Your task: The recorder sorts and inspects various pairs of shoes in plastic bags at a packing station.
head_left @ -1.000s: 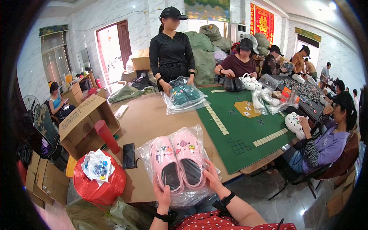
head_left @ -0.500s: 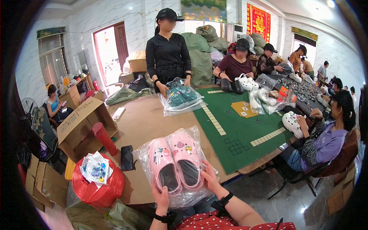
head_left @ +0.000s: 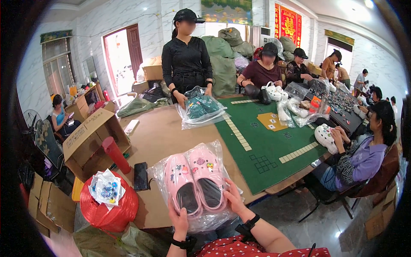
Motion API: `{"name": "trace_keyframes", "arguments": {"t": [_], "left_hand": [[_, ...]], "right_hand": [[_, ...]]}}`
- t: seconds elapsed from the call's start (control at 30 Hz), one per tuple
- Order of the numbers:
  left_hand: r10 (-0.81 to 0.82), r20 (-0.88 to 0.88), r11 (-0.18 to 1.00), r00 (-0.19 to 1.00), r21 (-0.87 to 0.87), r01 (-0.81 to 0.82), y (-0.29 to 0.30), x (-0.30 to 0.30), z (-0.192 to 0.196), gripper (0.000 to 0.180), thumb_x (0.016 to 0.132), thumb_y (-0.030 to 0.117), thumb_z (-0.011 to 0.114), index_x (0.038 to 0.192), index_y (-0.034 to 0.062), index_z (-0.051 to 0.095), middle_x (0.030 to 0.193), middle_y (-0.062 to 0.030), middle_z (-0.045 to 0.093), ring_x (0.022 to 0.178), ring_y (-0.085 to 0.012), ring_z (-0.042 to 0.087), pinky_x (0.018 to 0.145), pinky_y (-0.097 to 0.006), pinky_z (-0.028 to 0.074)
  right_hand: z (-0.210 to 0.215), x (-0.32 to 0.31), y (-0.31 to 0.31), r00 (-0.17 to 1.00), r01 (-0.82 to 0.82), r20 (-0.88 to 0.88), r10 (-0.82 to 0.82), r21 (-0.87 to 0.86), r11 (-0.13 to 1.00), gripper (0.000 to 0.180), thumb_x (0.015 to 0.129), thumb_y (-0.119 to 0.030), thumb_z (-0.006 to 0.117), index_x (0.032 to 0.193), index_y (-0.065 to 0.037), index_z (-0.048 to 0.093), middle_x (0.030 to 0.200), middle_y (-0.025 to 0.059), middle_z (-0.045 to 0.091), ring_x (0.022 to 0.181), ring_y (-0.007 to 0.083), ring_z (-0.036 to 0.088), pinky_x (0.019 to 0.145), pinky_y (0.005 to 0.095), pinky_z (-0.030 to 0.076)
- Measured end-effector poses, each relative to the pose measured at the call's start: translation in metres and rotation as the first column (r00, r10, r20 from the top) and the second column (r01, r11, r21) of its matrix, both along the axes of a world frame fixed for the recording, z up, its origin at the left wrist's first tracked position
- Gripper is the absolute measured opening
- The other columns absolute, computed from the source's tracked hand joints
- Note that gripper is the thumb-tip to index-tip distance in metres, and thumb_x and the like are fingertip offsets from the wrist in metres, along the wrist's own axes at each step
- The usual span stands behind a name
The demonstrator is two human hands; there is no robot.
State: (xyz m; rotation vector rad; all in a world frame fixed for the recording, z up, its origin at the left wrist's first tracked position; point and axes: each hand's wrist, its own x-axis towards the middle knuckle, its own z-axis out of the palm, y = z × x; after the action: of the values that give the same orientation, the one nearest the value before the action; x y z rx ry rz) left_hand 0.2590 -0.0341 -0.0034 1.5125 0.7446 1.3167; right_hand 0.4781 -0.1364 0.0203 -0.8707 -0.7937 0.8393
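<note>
bagged pink clogs (head_left: 195, 184), phone (head_left: 141, 176), red bag (head_left: 109, 205)

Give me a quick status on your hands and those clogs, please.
Left hand and right hand both grip the clear bag holding the pink clogs. Bag rests at the table edge. Black phone lies left, apart.

Pink clogs (head_left: 195, 182), green mat (head_left: 269, 145), red bag (head_left: 109, 207)

Red top with white dots, bare forearms, black wristbands (one on each wrist)
</note>
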Motion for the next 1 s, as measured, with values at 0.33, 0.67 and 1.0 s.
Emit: {"name": "trace_keyframes", "arguments": {"t": [0.33, 0.67, 1.0], "left_hand": [[-0.023, 0.019, 1.000, 1.000, -0.009, 0.023, 0.003, 0.001, -0.003, 0.075, 0.075, 0.005, 0.053, 0.145, -0.0072, 0.030, 0.144, -0.0199, 0.039, 0.135, -0.0287, 0.037, 0.114, -0.039, 0.026], [-0.017, 0.019, 1.000, 1.000, -0.012, 0.018, 0.003, 0.000, -0.001, 0.074, 0.075, 0.006, 0.054, 0.144, -0.0068, 0.031, 0.143, -0.0186, 0.041, 0.134, -0.0285, 0.038, 0.114, -0.039, 0.026], [-0.013, 0.011, 1.000, 1.000, 0.019, 0.013, -0.003, 0.002, 0.011, 0.071, 0.076, 0.004, 0.050, 0.144, -0.0067, 0.032, 0.141, -0.0177, 0.043, 0.132, -0.0272, 0.041, 0.113, -0.038, 0.028]], "right_hand": [[-0.002, 0.001, -0.001, 1.000, 0.006, -0.017, -0.006, -0.029, 1.000, 0.067, 0.092, -0.020, 0.057, 0.148, -0.004, 0.024, 0.134, 0.0145, 0.048, 0.119, 0.0204, 0.049, 0.103, 0.0326, 0.037], [0.000, -0.002, 0.001, 1.000, 0.013, -0.018, -0.013, 0.002, 1.000, 0.068, 0.091, -0.022, 0.058, 0.148, -0.004, 0.025, 0.130, 0.0137, 0.051, 0.114, 0.0188, 0.051, 0.099, 0.0311, 0.039], [-0.003, 0.000, 0.000, 0.999, 0.035, 0.013, -0.035, -0.031, 0.999, 0.069, 0.090, -0.024, 0.059, 0.147, -0.002, 0.026, 0.130, 0.0139, 0.051, 0.111, 0.0182, 0.052, 0.096, 0.0295, 0.041]]}}
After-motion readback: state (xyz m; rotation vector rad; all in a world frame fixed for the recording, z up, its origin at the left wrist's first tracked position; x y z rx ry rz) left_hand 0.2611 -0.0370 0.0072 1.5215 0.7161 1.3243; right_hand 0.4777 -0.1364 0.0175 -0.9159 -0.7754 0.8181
